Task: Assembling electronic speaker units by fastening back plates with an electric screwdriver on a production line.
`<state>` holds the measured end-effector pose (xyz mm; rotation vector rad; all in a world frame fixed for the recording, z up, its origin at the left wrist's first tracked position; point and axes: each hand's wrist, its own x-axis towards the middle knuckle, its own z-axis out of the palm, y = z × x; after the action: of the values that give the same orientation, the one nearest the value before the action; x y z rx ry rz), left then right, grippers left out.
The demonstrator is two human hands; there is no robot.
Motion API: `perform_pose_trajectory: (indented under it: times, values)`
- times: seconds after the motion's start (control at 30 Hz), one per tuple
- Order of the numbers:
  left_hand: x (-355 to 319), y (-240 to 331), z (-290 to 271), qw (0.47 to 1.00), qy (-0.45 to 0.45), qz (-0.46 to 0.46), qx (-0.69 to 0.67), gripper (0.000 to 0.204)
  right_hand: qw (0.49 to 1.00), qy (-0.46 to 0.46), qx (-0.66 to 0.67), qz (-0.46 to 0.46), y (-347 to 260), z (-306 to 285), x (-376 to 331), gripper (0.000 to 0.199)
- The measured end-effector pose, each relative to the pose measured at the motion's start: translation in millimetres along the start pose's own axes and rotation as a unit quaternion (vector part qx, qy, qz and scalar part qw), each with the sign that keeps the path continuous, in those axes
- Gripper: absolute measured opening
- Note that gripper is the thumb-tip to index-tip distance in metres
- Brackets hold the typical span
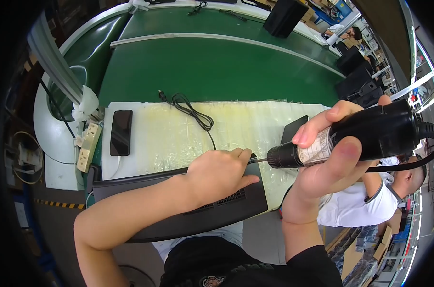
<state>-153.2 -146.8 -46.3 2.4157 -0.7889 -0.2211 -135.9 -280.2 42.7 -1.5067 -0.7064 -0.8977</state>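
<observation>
- While the right hand (322, 167) wraps its grip tight around the black electric screwdriver (360, 136), the thin bit (260, 160) points sideways at the near right part of the dark flat device (188, 210), which lies along the near edge of the desk (178, 138), partly overhanging it.
- Fingertips of the left hand (219, 174) rest flat on the device, its grip loosely spread and holding nothing, just beside the bit tip; a slip of the bit could, I judge, catch those fingers or scratch the casing.
- Because the device hangs over the near edge, a hard sideways push might shift or tip it if the left hand lets up.
- The tool's cable (399, 165) loops under the right wrist and could drag on the aim.
- Farther back on the padded white cover lie a black phone (120, 132) near the left edge, a coiled black cord (190, 109), and a small black box (293, 128) close to the tool; a power strip (88, 146) sits at the left edge.
- Behind runs a green conveyor belt (217, 67); another person (370, 201) works at right.
</observation>
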Motion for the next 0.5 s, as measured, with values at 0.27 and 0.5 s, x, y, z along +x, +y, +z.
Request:
perform_pose_trajectory:
  times: [0.27, 0.5]
  values:
    - [-1, 3, -1, 1.0, -0.009, -0.003, 0.008, 0.048, 0.997, -0.019, 0.052, 0.047, 10, -7, -12, 0.082]
    - [2, 3, 6, 0.998, 0.048, 0.025, 0.042, 0.049, 0.99, -0.01, 0.137, 0.012, 23, -17, -1, 0.06]
